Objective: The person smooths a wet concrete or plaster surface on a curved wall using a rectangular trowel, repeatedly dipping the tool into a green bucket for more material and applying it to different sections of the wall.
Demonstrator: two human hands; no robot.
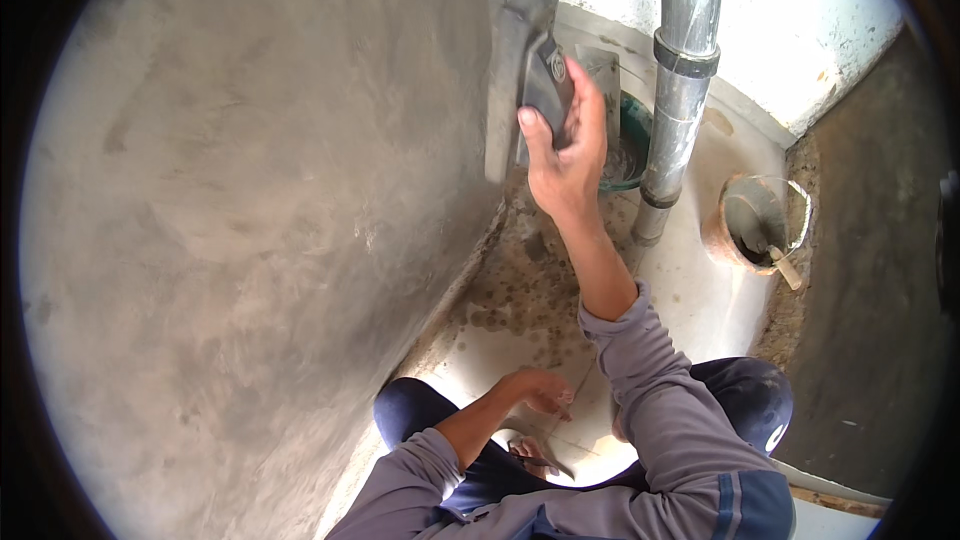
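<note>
Grey sleeve (680, 400), right hand (568, 155) gripping tool (543, 85), pipe (681, 125) overlapping green tub (622, 183), bucket (717, 240)

room under building work, rough grey plastered wall (250, 240), spattered floor (515, 315), bucket (716, 237) with trowel (788, 269)

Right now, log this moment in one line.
right hand: holding grey float, near wall | left hand: low, looks empty | bucket: on floor, wooden-handled tool partly inside
</note>
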